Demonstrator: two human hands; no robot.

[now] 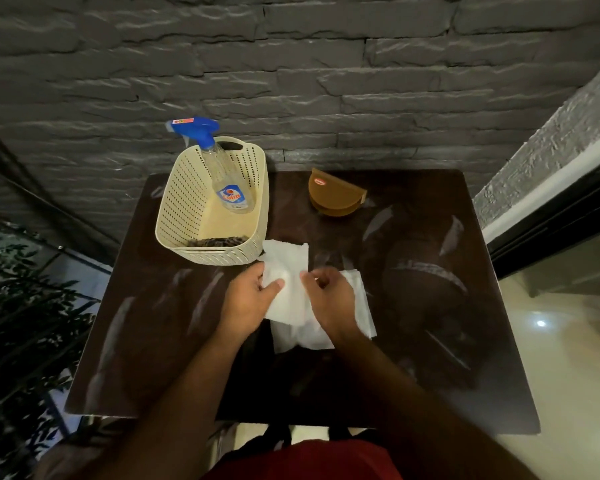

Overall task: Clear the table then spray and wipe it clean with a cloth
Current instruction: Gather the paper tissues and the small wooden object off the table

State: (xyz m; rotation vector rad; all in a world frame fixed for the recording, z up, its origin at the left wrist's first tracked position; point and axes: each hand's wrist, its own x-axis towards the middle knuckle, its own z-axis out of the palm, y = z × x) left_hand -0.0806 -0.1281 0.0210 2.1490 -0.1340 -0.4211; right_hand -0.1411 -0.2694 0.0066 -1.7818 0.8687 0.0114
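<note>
From the head view, two hands work over the dark glossy surface [413, 341]. The left hand [248, 303] pinches the white cloth [288, 299] with thumb over its edge; the right hand [333, 299] has curled fingers [317, 277] on the same cloth, and it hides part of the cloth. One cream basket [187, 202] stands far left, holding one spray bottle [227, 181] leaning, and something dark at its bottom which I cannot identify. One brown napkin holder [335, 197] stands apart.
</note>
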